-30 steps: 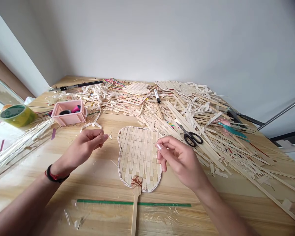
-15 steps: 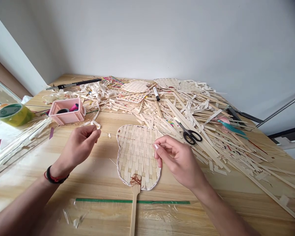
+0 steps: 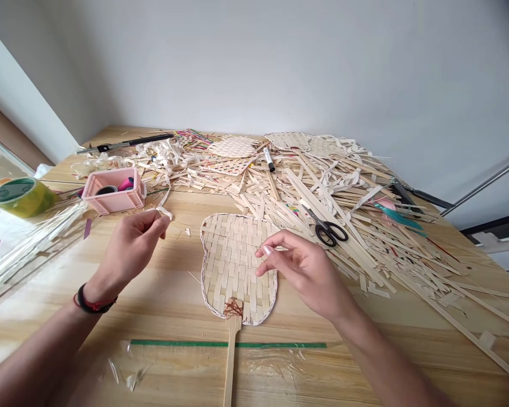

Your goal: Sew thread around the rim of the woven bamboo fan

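The writing on the marker [image 3: 268, 160] is too small to read. The woven fan [image 3: 233, 265] lies on the wooden worktop [image 3: 165, 305], its handle [image 3: 231, 362] pointing at me. My left hand [image 3: 136, 240] is curled closed. My right hand [image 3: 301, 263] is over the fan; I can't tell if it pinches anything. Behind is a pale wall [image 3: 254, 68].
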Available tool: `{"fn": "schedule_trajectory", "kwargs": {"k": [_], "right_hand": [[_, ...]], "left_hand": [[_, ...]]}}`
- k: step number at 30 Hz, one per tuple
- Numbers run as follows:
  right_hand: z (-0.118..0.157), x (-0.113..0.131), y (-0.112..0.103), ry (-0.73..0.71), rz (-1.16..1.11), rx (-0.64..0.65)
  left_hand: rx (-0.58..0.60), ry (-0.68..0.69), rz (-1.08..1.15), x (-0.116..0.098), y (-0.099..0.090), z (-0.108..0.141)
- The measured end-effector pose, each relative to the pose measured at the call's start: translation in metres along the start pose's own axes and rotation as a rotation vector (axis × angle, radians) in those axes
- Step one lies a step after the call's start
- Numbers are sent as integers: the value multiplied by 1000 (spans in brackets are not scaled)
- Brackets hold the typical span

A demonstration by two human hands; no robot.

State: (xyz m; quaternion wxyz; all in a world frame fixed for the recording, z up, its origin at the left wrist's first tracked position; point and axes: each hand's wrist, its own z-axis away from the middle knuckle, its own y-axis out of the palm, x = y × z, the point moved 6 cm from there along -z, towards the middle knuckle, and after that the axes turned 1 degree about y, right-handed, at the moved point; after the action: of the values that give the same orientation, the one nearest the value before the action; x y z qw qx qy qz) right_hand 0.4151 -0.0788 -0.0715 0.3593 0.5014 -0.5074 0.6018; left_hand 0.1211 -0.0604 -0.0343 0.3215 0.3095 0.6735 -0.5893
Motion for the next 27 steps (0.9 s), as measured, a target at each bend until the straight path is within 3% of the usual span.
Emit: {"fn": "schedule_trajectory", "kwargs": {"k": [4,8,12,15,18,27], "right_hand": [[1,-6,1,34,-18,3],[0,-3,0,-19,-86,1],[-2,0,-3,-19,-260,-2],[-4,3,-6,7,-440,-14],[-4,5,-10,35,-572,-69],[-7,0,-24,48,-687,-265]], "left_hand": [[-47,12,41,4,-2,-1],[-52,-19,197,12,-1,-3],[79,-18,272,13,7,-3],[200,17,217,8,13,1],[230,22,124,6,15,3],[393,-13,85,1,26,8]]}}
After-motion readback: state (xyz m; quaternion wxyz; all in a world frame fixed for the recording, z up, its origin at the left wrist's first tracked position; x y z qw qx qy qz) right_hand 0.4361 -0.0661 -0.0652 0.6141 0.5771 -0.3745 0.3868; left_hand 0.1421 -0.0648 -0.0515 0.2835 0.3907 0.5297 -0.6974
